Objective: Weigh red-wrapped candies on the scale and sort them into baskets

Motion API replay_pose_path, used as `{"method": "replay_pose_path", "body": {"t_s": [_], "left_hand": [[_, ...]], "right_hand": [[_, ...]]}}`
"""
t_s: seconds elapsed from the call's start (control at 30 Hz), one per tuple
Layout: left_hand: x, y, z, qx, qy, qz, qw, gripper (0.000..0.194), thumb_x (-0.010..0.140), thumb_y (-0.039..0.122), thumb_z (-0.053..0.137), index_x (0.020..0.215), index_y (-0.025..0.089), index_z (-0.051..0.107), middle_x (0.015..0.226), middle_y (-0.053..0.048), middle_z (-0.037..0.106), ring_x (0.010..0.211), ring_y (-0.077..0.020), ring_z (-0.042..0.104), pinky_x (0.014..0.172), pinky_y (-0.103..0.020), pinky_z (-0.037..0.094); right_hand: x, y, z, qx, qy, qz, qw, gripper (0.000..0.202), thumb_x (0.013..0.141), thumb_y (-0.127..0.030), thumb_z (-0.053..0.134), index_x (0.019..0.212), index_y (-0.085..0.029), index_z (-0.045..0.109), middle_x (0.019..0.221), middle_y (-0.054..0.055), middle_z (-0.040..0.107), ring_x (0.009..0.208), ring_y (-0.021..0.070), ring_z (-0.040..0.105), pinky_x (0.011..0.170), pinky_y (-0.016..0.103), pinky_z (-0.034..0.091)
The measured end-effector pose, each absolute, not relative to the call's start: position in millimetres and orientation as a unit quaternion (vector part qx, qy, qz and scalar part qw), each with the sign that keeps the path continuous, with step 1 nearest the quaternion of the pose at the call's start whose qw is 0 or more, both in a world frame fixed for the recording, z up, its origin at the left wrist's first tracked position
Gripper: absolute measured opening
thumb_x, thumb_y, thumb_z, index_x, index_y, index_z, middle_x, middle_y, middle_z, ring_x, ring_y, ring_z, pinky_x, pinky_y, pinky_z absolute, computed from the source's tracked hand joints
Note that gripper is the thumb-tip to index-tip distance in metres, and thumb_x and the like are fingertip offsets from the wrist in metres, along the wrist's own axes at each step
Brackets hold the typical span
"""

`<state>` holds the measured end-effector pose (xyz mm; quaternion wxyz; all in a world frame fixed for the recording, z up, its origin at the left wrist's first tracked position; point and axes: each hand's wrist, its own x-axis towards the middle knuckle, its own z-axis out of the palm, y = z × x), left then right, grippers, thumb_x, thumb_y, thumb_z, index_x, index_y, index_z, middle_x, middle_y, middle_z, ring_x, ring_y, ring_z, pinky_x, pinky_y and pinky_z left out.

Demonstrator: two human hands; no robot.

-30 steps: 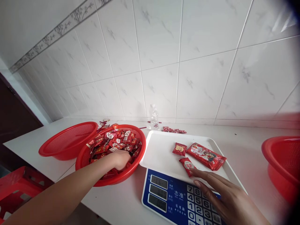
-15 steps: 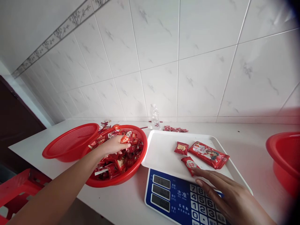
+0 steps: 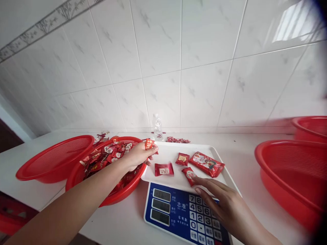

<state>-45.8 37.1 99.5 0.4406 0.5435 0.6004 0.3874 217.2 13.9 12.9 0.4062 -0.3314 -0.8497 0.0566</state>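
Note:
My left hand [image 3: 139,156] is closed on small red-and-orange candy packets [image 3: 149,144], above the rim of the red basket and the tray's left edge. Below it, a red packet with a pale label [image 3: 164,169] is at the tray's left; I cannot tell if it lies flat or is still falling. My right hand [image 3: 224,204] reaches over the scale's keypad, fingers stretched out, fingertips at a small red packet [image 3: 188,176]. Another small packet [image 3: 182,159] and a larger flat red packet [image 3: 207,164] lie on the white tray [image 3: 163,149] of the blue scale [image 3: 176,217].
A red basket [image 3: 139,185] full of red packets stands left of the scale, with another red basket [image 3: 53,156] beyond it. Two red basins [image 3: 286,177] are at the right. A clear bottle [image 3: 157,127] and a row of packets [image 3: 178,140] sit near the tiled wall.
My left hand has moved from inside the basket to the tray's left edge with candy packets. A red packet now shows at the tray's left. The view has shifted right.

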Motion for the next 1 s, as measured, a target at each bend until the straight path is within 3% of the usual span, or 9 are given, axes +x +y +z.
{"method": "replay_pose_path", "body": {"t_s": [0.1, 0.27, 0.37, 0.47, 0.57, 0.67, 0.73, 0.9, 1.0], "left_hand": [[-25.6, 39.7, 92.3, 0.538, 0.577, 0.412, 0.456, 0.019, 0.079, 0.031, 0.062, 0.087, 0.015, 0.056, 0.088, -0.003, 0.055, 0.066, -0.0096, 0.051, 0.056, -0.025, 0.051], [6.0, 19.9, 83.4, 0.653, 0.582, 0.289, 0.389, 0.02, 0.087, 0.032, 0.048, 0.102, 0.019, 0.052, 0.066, 0.004, 0.051, 0.053, -0.0115, 0.051, 0.05, -0.026, 0.045], [23.5, 6.7, 81.9, 0.746, 0.533, 0.247, 0.314, 0.013, 0.088, 0.031, 0.046, 0.091, 0.02, 0.052, 0.071, 0.001, 0.056, 0.065, -0.0149, 0.055, 0.059, -0.028, 0.044], [35.1, 6.3, 79.2, 0.771, 0.506, 0.259, 0.288, 0.011, 0.089, 0.028, 0.043, 0.087, 0.02, 0.049, 0.081, -0.002, 0.06, 0.079, -0.0173, 0.057, 0.07, -0.03, 0.044], [41.4, 12.6, 72.6, 0.755, 0.512, 0.265, 0.313, 0.014, 0.09, 0.032, 0.04, 0.091, 0.02, 0.048, 0.077, -0.001, 0.057, 0.068, -0.0155, 0.055, 0.061, -0.028, 0.045], [45.0, 15.2, 67.8, 0.733, 0.499, 0.252, 0.388, 0.022, 0.091, 0.039, 0.037, 0.096, 0.02, 0.047, 0.075, 0.0, 0.054, 0.056, -0.0129, 0.053, 0.05, -0.026, 0.045], [45.2, 15.7, 69.5, 0.731, 0.489, 0.258, 0.4, 0.024, 0.091, 0.041, 0.035, 0.096, 0.02, 0.046, 0.075, 0.0, 0.054, 0.059, -0.0138, 0.055, 0.053, -0.027, 0.047], [28.1, 31.8, 80.9, 0.75, 0.555, 0.273, 0.234, 0.02, 0.093, 0.037, 0.033, 0.094, 0.021, 0.045, 0.08, -0.003, 0.06, 0.077, -0.0195, 0.06, 0.074, -0.035, 0.048], [11.2, 48.8, 78.6, 0.734, 0.612, 0.23, 0.183, 0.022, 0.091, 0.028, 0.034, 0.108, 0.02, 0.045, 0.103, -0.01, 0.063, 0.098, -0.0242, 0.06, 0.086, -0.04, 0.045]], "right_hand": [[217.2, 13.2, 13.4, -0.341, -0.844, 0.07, 0.408, 0.027, 0.093, -0.03, 0.045, 0.109, -0.023, 0.064, 0.099, 0.007, 0.073, 0.087, 0.0207, 0.07, 0.068, 0.029, 0.06], [216.7, 11.2, 11.9, -0.364, -0.819, 0.11, 0.429, 0.035, 0.092, -0.032, 0.047, 0.126, -0.025, 0.052, 0.102, 0.006, 0.072, 0.091, 0.0196, 0.069, 0.072, 0.03, 0.059], [215.6, 11.4, 11.3, -0.369, -0.814, 0.132, 0.43, 0.041, 0.092, -0.033, 0.047, 0.132, -0.024, 0.046, 0.1, 0.006, 0.071, 0.09, 0.0183, 0.069, 0.071, 0.03, 0.059], [214.9, 12.7, 11.2, -0.373, -0.811, 0.135, 0.43, 0.037, 0.092, -0.032, 0.046, 0.127, -0.021, 0.05, 0.107, 0.008, 0.069, 0.094, 0.0191, 0.067, 0.074, 0.031, 0.058], [214.8, 13.6, 11.8, -0.375, -0.808, 0.136, 0.434, 0.034, 0.091, -0.03, 0.048, 0.124, -0.02, 0.053, 0.112, 0.009, 0.067, 0.096, 0.0201, 0.066, 0.074, 0.031, 0.058], [215.7, 13.3, 13.2, -0.365, -0.805, 0.141, 0.446, 0.029, 0.091, -0.028, 0.049, 0.118, -0.02, 0.057, 0.099, 0.007, 0.07, 0.084, 0.0178, 0.067, 0.067, 0.028, 0.058], [217.2, 13.3, 14.6, -0.36, -0.8, 0.135, 0.461, 0.022, 0.091, -0.027, 0.049, 0.108, -0.021, 0.06, 0.091, 0.005, 0.069, 0.075, 0.0154, 0.067, 0.063, 0.025, 0.057], [222.1, 16.6, 18.0, -0.407, -0.749, 0.049, 0.521, 0.017, 0.09, -0.029, 0.048, 0.092, -0.019, 0.063, 0.087, 0.006, 0.067, 0.071, 0.0152, 0.065, 0.054, 0.023, 0.053], [222.9, 19.8, 17.2, -0.442, -0.734, 0.024, 0.515, 0.021, 0.09, -0.032, 0.047, 0.089, -0.02, 0.064, 0.084, 0.006, 0.067, 0.065, 0.0147, 0.064, 0.047, 0.022, 0.051]]}}
